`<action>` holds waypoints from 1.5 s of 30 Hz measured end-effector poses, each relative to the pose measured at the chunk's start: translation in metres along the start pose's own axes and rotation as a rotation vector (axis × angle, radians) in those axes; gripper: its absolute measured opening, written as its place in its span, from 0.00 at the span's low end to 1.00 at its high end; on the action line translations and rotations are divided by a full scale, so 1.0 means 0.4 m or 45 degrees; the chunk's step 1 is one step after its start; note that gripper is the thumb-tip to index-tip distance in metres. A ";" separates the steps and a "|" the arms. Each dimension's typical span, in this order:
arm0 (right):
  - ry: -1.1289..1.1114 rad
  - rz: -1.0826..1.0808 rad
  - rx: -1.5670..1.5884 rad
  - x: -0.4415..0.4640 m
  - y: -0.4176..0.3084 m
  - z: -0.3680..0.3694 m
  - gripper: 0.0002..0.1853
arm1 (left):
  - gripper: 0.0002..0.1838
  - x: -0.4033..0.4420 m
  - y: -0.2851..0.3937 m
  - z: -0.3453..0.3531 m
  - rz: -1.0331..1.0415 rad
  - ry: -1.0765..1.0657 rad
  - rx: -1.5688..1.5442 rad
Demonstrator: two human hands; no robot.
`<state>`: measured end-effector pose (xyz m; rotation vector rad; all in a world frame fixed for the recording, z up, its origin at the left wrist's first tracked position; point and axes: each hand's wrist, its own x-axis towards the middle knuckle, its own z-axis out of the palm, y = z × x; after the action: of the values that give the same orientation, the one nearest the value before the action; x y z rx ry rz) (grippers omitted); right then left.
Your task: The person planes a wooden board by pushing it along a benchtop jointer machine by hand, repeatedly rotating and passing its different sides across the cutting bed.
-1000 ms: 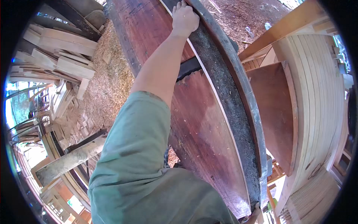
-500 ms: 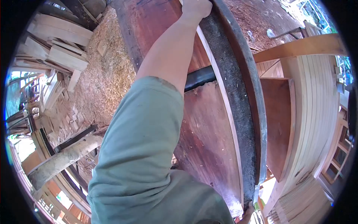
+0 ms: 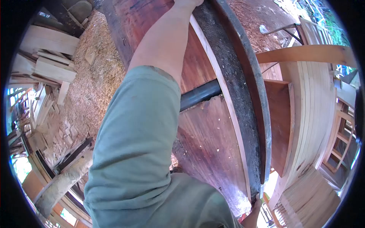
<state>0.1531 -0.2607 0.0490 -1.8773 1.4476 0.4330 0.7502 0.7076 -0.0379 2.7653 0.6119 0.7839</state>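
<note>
- The left hand (image 3: 192,3) is at the top edge of the frame, by the upper end of a pale wood strip (image 3: 216,68); its fingers are cut off, so how far they are open cannot be told.
- The right hand (image 3: 257,207) is at the lower right, at the lower end of a dark band (image 3: 236,87) and close to the strip; its grip is partly hidden, so what it holds cannot be told.
- The strip runs from top centre to lower right, along the right side of a reddish bench (image 3: 207,133).
- The dark band, speckled with dust, lies between the strip and a raised rail (image 3: 262,98).
- A slot across the bench holds a black roller (image 3: 201,95).
- A green sleeve (image 3: 137,125) covers the upper part of the left arm.
- Shavings (image 3: 99,64) cover the floor at upper left, beside stacked boards (image 3: 55,70).
</note>
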 end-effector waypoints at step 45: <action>-0.496 -0.433 -0.517 -0.053 0.047 -0.080 0.24 | 0.18 -0.969 0.708 -0.317 -0.080 -0.053 -0.363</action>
<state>0.1237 -0.2709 0.0785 -2.1496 0.8051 0.9155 0.4768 0.2934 -0.0230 2.4847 0.5302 0.7351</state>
